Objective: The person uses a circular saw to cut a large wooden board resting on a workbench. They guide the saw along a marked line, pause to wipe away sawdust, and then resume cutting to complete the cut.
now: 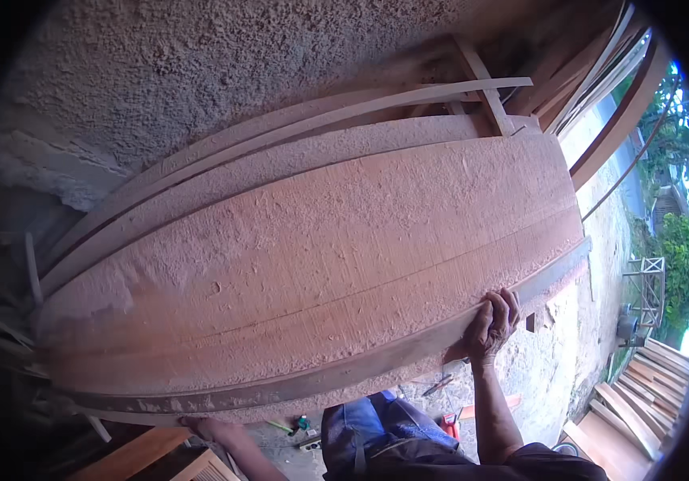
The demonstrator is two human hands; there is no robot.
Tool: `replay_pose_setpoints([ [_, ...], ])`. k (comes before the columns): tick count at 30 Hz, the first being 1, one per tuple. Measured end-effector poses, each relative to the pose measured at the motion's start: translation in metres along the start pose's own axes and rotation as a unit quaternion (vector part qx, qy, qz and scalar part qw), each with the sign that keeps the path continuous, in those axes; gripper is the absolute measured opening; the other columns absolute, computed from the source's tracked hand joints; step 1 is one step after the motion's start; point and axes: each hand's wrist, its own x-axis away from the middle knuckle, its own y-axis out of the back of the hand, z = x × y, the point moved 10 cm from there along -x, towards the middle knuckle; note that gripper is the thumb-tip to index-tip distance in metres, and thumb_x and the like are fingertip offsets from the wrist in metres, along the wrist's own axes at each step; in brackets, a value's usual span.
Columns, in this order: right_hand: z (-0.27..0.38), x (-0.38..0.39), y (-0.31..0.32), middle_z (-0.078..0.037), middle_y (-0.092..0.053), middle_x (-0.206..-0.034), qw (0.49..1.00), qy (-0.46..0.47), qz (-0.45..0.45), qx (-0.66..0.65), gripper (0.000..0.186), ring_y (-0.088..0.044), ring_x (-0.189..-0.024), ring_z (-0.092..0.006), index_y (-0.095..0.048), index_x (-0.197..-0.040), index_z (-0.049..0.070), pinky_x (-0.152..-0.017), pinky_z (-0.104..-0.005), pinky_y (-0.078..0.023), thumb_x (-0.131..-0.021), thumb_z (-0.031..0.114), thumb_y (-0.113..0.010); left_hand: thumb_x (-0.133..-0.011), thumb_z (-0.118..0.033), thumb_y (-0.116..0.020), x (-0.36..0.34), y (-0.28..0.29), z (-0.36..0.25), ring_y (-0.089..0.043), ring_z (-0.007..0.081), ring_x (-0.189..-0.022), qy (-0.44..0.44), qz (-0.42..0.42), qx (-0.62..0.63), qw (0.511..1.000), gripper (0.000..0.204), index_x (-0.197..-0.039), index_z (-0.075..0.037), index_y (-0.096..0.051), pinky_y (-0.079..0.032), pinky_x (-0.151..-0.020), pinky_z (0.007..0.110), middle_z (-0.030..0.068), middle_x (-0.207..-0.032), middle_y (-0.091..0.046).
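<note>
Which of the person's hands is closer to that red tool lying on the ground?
Right. The right hand grips the plank's lower edge above the red tool; the left hand is under the plank, farther left.

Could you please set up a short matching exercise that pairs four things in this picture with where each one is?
Things:
1. right hand
2. left hand
3. thin bent wooden strips
4. stacked planks

Places:
A. on the ground at the lower right
B. gripping the big plank's near edge at the right
C. above the big plank, by the rough wall
D. under the big plank's near edge at the lower left

Pairs: 1-B, 2-D, 3-C, 4-A
</note>
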Motion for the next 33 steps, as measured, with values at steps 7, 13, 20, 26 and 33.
replay_pose_setpoints([
  [7, 0.006, -0.002, 0.000, -0.013, -0.064, -0.125, 0.999, -0.016, 0.014, 0.027, 0.022, -0.051, -0.130, -0.0388, -0.072, -0.107, 0.010, -0.110, -0.0514, -0.036, -0.089, 0.021, -0.066, -0.104, -0.053, -0.038, -0.015, -0.042, 0.007, -0.031, 0.0393, -0.150, -0.013, 0.023, -0.071, 0.997, 0.071, -0.159, -0.007, -0.032, -0.020, -0.126, 0.052, 0.0191, -0.165, -0.030],
  [13, 0.005, -0.007, 0.007, -0.010, -0.067, -0.118, 0.999, -0.025, -0.005, 0.023, 0.021, -0.055, -0.126, -0.0370, -0.075, -0.104, 0.012, -0.108, -0.0487, -0.038, -0.085, 0.020, -0.070, -0.104, -0.044, -0.044, -0.015, -0.101, 0.013, -0.033, 0.0400, -0.148, -0.056, 0.050, -0.184, 0.980, 0.066, -0.156, -0.004, -0.036, -0.022, -0.125, 0.050, 0.0218, -0.163, -0.033],
  [20, 0.000, -0.006, 0.010, -0.004, -0.068, -0.118, 1.000, -0.026, -0.005, 0.016, 0.022, -0.057, -0.125, -0.0320, -0.076, -0.105, 0.018, -0.109, -0.0468, -0.036, -0.084, 0.026, -0.073, -0.104, -0.036, -0.051, 0.043, -0.174, -0.046, -0.036, 0.0407, -0.147, -0.272, 0.053, -0.390, 0.878, 0.062, -0.154, -0.001, -0.040, -0.025, -0.124, 0.048, 0.0245, -0.160, -0.036],
  [26, -0.003, -0.004, 0.010, -0.005, -0.067, -0.122, 1.000, -0.031, 0.000, -0.005, 0.029, -0.056, -0.127, -0.0330, -0.075, -0.110, 0.019, -0.112, -0.0471, -0.034, -0.083, 0.030, -0.074, -0.104, -0.026, -0.059, 0.162, -0.235, -0.104, -0.038, 0.0415, -0.146, -0.548, 0.166, -0.504, 0.646, 0.057, -0.151, 0.003, -0.045, -0.027, -0.124, 0.046, 0.0277, -0.158, -0.039],
  [33, -0.055, 0.045, 0.019, -0.021, -0.044, -0.148, 0.966, -0.203, -0.158, -0.025, 0.079, -0.044, -0.137, -0.0342, -0.036, -0.153, 0.008, -0.114, -0.0448, -0.036, -0.086, 0.016, -0.076, -0.093, -0.067, -0.051, 0.286, -0.363, 0.105, -0.017, 0.0414, -0.156, -0.522, 0.460, -0.692, 0.192, 0.097, -0.161, -0.003, -0.025, -0.009, -0.127, 0.056, 0.0230, -0.167, -0.024],
])
